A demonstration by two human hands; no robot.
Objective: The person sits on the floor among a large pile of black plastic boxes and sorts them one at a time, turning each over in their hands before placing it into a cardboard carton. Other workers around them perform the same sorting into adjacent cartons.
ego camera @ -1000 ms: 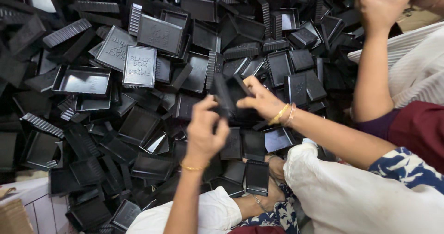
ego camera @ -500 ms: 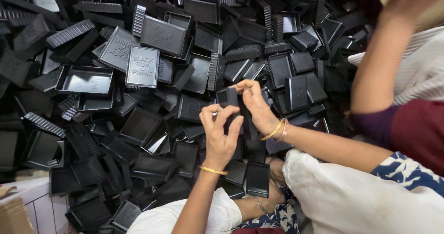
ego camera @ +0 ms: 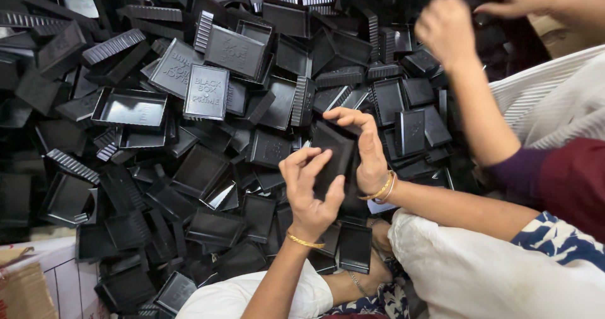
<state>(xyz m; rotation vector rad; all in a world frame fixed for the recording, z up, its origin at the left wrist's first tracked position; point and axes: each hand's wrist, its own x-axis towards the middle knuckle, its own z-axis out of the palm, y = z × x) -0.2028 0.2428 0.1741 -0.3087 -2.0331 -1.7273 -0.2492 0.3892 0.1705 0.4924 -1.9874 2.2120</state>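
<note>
Both your hands are on one black plastic tray piece (ego camera: pixel 333 158), held up above the heap of black trays and lids (ego camera: pixel 189 168). Your left hand (ego camera: pixel 310 193) grips it from below and from the near side: the thumb presses its right edge, the fingers curl over its left edge. Your right hand (ego camera: pixel 365 152) clasps it from the far side, fingers arched over the top corner and the palm against its right flank. So the piece sits clamped between the two grips, clear of the pile. Its long axis runs up and slightly left, away from your body, with the flat face turned up toward the camera; the far end pokes out under your right fingertips. Just below your left wrist lies another small tray (ego camera: pixel 355 248). Well beyond your right hand, up and to the right, another person's hands (ego camera: pixel 449 26) work over the heap.
</note>
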